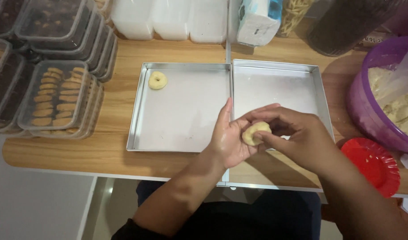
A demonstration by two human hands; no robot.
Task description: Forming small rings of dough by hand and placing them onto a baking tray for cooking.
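A lump of pale dough [256, 132] is held between both hands above the near edge of the table [79, 153], over the seam where the two metal trays meet; it is cradled in the half-open palm of the left hand [228, 138], while the right hand [297, 135] is curled over it, thumb and fingertips closed on its top; the dough is seen as cream-yellow, smooth and roughly oval. A red plate [373, 165] is set at the near right edge; the left tray [139, 111] and right tray [321, 95] are laid side by side, touching, at mid-table; one ring-shaped dough piece [157, 80] is placed in the far left corner of the left tray. At the left end, clear lidded boxes of biscuits [57, 95] are stacked; at the right end a purple bowl [368, 111] of dough is seen; along the far edge white tubs [168, 20] and a white-and-blue pack [257, 20] are ranged.
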